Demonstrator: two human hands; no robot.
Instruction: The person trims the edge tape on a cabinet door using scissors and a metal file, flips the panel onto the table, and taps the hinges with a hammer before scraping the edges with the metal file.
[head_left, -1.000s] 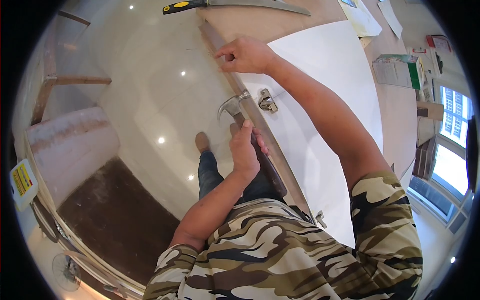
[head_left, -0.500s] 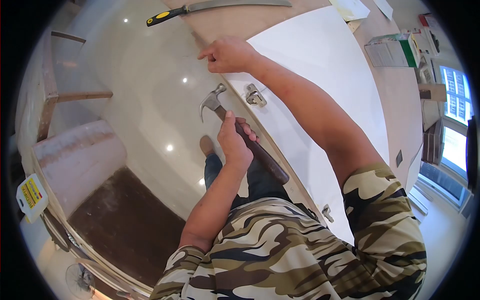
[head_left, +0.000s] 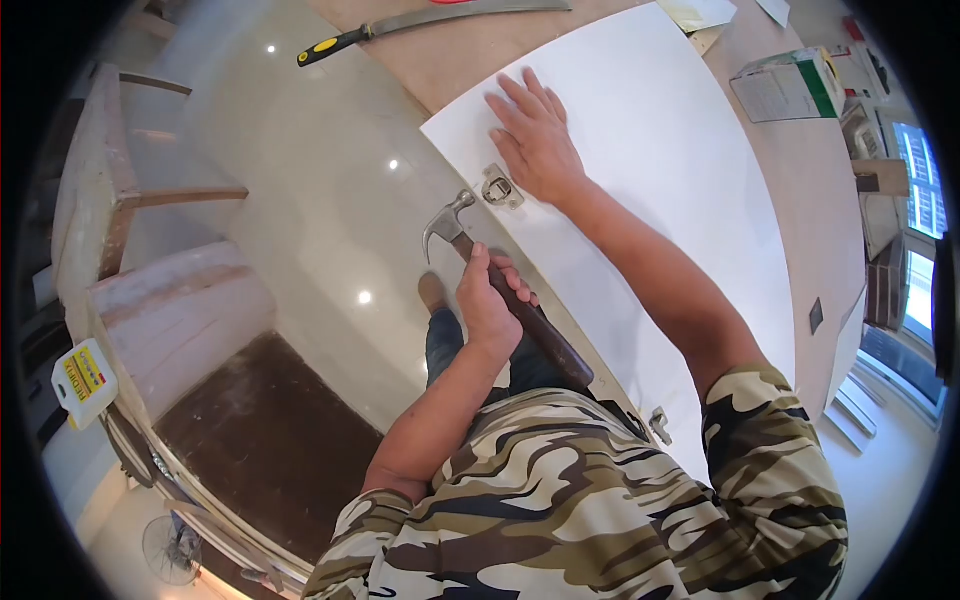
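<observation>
My left hand [head_left: 490, 305] is wrapped round the brown handle of a claw hammer [head_left: 545, 335], just below its metal head. The head points up and away from me, beside the edge of a white panel [head_left: 680, 260]. On that panel my right hand [head_left: 537, 140] lies with its fingers spread and nothing in it. A metal cabinet hinge [head_left: 498, 188] is fixed near the panel's edge, close to my right wrist and the hammer head. A second hinge [head_left: 660, 425] sits lower along the same edge, near my waist.
A handsaw [head_left: 400, 25] with a black and yellow handle lies at the far end of the brown work surface [head_left: 825, 240]. A green and white box [head_left: 790, 88] stands at the right. A white plastic container [head_left: 85, 382] and wooden frames [head_left: 120, 200] are on the left.
My right hand has moved from beyond the panel's edge onto the panel, and its pointing fingers have spread. My left hand still holds the hammer. The view has shifted slightly.
</observation>
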